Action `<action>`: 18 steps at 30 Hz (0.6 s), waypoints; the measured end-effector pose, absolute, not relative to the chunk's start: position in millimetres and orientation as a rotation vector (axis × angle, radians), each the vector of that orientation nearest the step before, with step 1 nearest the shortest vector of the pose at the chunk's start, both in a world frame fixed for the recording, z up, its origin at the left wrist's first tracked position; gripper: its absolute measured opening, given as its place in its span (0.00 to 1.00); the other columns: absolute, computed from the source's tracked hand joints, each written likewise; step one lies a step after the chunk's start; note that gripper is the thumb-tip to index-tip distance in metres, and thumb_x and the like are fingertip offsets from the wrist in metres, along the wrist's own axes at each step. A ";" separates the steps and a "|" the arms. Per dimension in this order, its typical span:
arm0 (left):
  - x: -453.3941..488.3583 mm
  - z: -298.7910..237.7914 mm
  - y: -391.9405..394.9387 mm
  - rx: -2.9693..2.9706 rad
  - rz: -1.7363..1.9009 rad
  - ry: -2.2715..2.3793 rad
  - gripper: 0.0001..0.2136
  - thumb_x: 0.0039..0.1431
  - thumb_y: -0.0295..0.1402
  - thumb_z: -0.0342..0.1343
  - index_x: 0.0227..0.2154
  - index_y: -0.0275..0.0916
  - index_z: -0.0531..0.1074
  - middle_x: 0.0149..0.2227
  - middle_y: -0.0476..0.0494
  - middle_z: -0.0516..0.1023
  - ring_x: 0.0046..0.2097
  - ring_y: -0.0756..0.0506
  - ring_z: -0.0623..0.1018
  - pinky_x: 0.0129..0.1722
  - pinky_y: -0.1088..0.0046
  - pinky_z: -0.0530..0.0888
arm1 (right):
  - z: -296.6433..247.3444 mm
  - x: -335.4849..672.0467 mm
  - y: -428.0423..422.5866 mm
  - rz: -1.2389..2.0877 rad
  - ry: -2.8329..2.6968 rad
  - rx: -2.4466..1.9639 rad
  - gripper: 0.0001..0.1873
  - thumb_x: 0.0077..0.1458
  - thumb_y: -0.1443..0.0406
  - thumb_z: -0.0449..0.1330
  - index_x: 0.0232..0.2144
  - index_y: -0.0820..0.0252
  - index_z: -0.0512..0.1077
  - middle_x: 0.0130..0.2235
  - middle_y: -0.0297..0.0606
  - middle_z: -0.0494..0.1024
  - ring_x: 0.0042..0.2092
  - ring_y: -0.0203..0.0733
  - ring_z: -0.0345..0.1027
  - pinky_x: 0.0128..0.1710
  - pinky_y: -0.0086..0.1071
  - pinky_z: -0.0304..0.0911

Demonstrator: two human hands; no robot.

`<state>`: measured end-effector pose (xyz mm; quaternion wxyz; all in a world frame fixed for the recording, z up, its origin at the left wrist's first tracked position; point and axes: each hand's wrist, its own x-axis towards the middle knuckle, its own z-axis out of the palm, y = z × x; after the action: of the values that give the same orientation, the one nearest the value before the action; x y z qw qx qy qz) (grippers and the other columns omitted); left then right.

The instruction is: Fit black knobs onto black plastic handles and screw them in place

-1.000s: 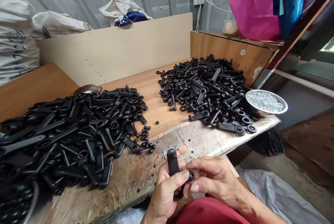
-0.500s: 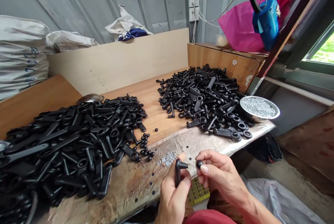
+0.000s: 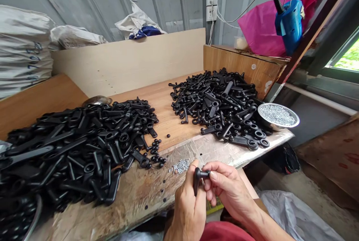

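head | left fingers [image 3: 201, 200] grip one black crank [image 3: 197, 181] | right fingers [image 3: 220, 178] pinch its post end [image 3: 206, 174] | two crank heaps [image 3: 81, 151]

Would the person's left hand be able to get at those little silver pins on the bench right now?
Probably yes, for reach: the silver pins lie just beyond the left hand, with nothing visibly between. It grips a black handle, though, so it may need freeing first.

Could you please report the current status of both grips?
Left grip: holding black handle. Right grip: pinched at its peg's tip. Metal pins lie beyond, not obstructing.
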<state>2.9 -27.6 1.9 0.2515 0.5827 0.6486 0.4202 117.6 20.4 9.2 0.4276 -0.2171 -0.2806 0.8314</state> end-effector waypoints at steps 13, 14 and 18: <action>6.6 4.3 -18.4 2.188 1.214 2.083 0.15 0.60 0.25 0.38 0.47 0.28 0.61 0.23 0.43 0.79 0.21 0.48 0.78 0.19 0.78 0.72 | 1.8 115.6 20.0 2.043 -0.661 -0.620 0.14 0.40 0.61 0.68 0.24 0.68 0.74 0.15 0.33 0.71 0.13 0.30 0.62 0.09 0.18 0.57; 7.3 4.8 -18.3 2.253 1.203 2.115 0.15 0.60 0.25 0.37 0.47 0.28 0.60 0.24 0.42 0.79 0.21 0.47 0.78 0.19 0.78 0.72 | 1.9 116.2 19.8 2.034 -0.663 -0.639 0.14 0.39 0.60 0.68 0.24 0.68 0.74 0.15 0.33 0.70 0.13 0.30 0.62 0.09 0.18 0.57; 8.3 6.1 -18.7 2.432 1.142 2.226 0.15 0.62 0.24 0.34 0.48 0.28 0.58 0.24 0.40 0.79 0.21 0.47 0.78 0.19 0.77 0.71 | 1.6 118.6 19.2 2.006 -0.677 -0.717 0.16 0.37 0.59 0.69 0.23 0.68 0.73 0.14 0.33 0.69 0.12 0.30 0.61 0.08 0.18 0.55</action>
<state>8.3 -18.7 6.1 -0.1729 0.6865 0.6284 0.3224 118.6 19.2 1.6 0.4375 -0.2885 -0.2724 0.8069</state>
